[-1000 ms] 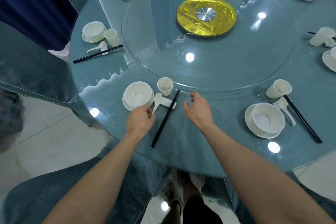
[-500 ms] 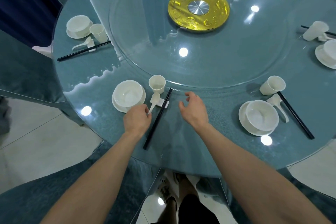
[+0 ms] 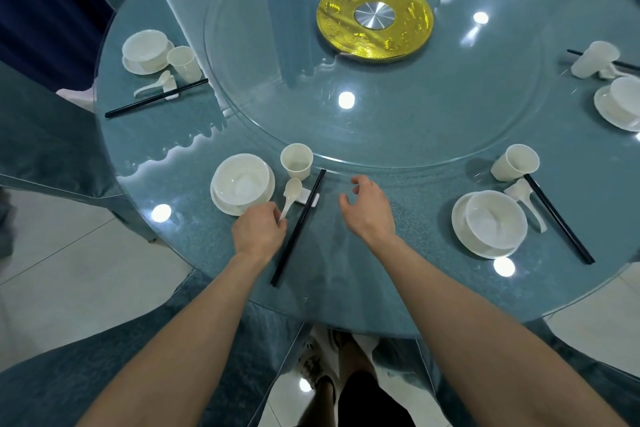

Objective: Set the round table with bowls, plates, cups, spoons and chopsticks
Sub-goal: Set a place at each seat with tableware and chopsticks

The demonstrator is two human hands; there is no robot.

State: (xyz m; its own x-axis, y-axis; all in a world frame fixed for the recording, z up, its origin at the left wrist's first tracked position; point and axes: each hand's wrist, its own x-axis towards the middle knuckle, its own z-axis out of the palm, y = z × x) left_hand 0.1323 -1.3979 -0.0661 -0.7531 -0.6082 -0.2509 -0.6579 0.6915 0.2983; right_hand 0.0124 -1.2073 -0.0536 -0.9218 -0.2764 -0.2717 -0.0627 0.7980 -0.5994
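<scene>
Left hand (image 3: 258,230) at the near place setting, fingers curled around the handle end of the white spoon (image 3: 290,194) in a pinch. The spoon head lies on the left part of a small white rest (image 3: 310,199). Black chopsticks (image 3: 299,229) lie just right of the spoon, across the same rest, tips at the edge of the glass turntable (image 3: 381,121) and butts toward the table (image 3: 346,288) rim. Cup (image 3: 296,161) stands upright just behind the rest. Bowl (image 3: 241,180) sits on its plate (image 3: 225,210), left of the spoon, close to the left hand's knuckles. Right hand (image 3: 369,210) is to the right of the chopsticks, apart from them, fingers loosely bent and spread, holding nothing; whether it touches the glass is hard to tell. A second full setting with bowl (image 3: 495,222) is at the right. Gold disc (image 3: 374,21) sits at the turntable centre.
</scene>
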